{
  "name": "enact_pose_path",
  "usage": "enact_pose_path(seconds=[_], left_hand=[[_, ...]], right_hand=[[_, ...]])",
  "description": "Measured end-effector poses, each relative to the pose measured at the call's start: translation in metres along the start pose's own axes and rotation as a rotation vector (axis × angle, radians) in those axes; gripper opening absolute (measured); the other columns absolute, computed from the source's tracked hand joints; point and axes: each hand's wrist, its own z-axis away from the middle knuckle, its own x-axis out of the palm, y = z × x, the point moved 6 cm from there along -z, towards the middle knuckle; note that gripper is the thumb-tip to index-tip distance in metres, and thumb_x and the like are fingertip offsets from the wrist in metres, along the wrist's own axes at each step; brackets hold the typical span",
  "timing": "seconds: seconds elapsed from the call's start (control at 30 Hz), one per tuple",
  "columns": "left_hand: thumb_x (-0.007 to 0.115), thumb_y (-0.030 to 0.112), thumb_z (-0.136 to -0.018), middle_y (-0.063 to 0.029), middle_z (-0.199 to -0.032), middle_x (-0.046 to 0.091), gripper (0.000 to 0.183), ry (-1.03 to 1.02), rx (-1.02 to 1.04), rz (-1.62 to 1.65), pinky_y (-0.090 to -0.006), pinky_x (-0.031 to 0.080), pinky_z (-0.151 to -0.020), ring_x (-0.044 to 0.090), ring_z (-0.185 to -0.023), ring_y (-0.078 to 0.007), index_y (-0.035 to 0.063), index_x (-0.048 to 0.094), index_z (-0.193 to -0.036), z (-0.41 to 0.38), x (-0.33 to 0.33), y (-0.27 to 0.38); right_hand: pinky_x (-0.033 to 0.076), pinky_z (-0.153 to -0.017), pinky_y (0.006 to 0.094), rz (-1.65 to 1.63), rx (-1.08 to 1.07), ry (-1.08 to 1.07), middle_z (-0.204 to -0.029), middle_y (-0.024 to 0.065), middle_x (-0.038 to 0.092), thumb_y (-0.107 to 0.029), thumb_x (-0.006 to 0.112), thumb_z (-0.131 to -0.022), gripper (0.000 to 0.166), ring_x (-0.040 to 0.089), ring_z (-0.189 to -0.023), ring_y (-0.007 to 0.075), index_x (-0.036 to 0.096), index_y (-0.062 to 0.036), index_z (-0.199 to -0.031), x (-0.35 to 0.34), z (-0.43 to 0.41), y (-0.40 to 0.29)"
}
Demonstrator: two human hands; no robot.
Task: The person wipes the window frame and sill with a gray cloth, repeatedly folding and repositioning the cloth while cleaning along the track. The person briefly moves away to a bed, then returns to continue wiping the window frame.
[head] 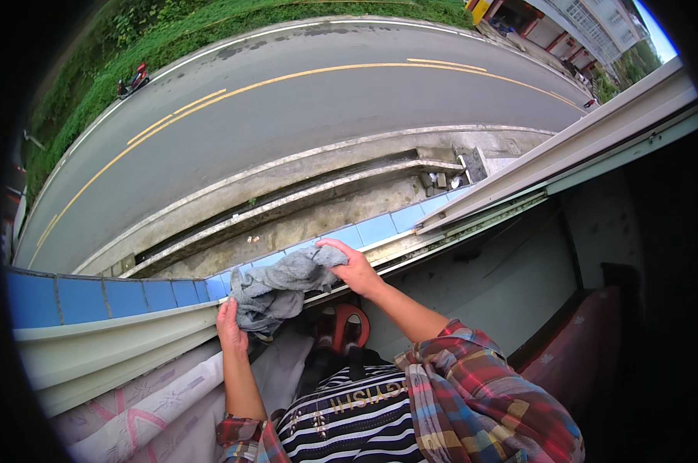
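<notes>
A crumpled grey cloth (276,283) stretches between my two hands over the window sill. My right hand (352,267) grips its upper right end, thumb and fingers around the fabric. At the lower left end, my left hand (231,328) holds the cloth's edge near the window frame. Beneath the cloth runs the white window track (395,250), with dark dirt in its grooves to the right. Pale blue tiles (357,234) line the ledge just outside it. The cloth hides part of the track and ledge.
A window sash (557,147) slants up at the right. My feet stand on a round red stool (357,327). Left of me hangs a white and pink curtain (146,411). Outside, far below, lie a concrete gutter (302,179) and a road (326,98) with a parked scooter (133,81).
</notes>
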Motion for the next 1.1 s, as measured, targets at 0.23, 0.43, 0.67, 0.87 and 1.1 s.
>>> enact_pose_path(seconds=[0.23, 0.43, 0.67, 0.87, 1.1], left_hand=[[0.067, 0.017, -0.08, -0.0002, -0.084, 0.058, 0.018, 0.243, 0.236, -0.278, -0.0232, 0.039, -0.072, 0.049, -0.078, -0.0087, 0.0029, 0.061, -0.089, -0.005, 0.002, 0.059], [0.067, 0.014, -0.075, -0.0095, -0.086, 0.061, 0.02, 0.329, 0.235, -1.256, -0.0325, 0.043, -0.076, 0.056, -0.079, -0.0258, 0.007, 0.061, -0.093, -0.021, -0.004, 0.033], [0.071, 0.016, -0.068, -0.0122, -0.109, 0.05, 0.043, -0.047, 0.554, -1.658, -0.0408, 0.04, -0.084, 0.047, -0.102, -0.0311, 0.008, 0.054, -0.107, 0.023, 0.066, -0.011], [0.063, 0.018, -0.074, -0.0088, -0.093, 0.055, 0.022, -0.151, 0.653, -1.779, -0.04, 0.044, -0.071, 0.052, -0.088, -0.0291, 0.0084, 0.056, -0.093, 0.025, 0.069, -0.026], [0.054, 0.005, -0.077, -0.0129, -0.087, 0.052, 0.008, 0.298, 0.664, -1.696, -0.0426, 0.043, -0.068, 0.052, -0.083, -0.0335, 0.0047, 0.051, -0.085, 0.014, 0.018, 0.031]], right_hand=[[0.034, -0.094, 0.0247, -0.031, -0.125, 0.44, -0.115, 0.0056, 0.055, 0.01, 0.049, -0.072, 0.049, 0.048, -0.11, 0.0143, 0.051, -0.0077, -0.117, -0.151, 0.064, 0.003], [0.041, -0.087, 0.0365, 1.247, 0.005, 0.515, -0.11, 0.0053, 0.056, -0.01, 0.067, -0.069, 0.058, 0.049, -0.103, 0.0262, 0.047, -0.0179, -0.123, -0.175, 0.064, 0.026], [0.042, -0.077, 0.0362, 1.361, -0.235, 0.555, -0.11, 0.0053, 0.048, -0.023, 0.068, -0.07, 0.046, 0.049, -0.094, 0.0249, 0.052, -0.0156, -0.113, -0.113, 0.064, 0.025], [0.045, -0.071, 0.0377, 1.395, 0.093, 0.37, -0.103, 0.0031, 0.05, -0.022, 0.069, -0.069, 0.03, 0.05, -0.092, 0.0235, 0.054, -0.0156, -0.094, -0.136, 0.053, 0.077], [0.046, -0.073, 0.0372, 1.19, -0.179, 0.728, -0.1, 0.0093, 0.053, -0.003, 0.056, -0.074, 0.025, 0.054, -0.088, 0.028, 0.055, -0.0085, -0.099, -0.164, 0.063, 0.0]])
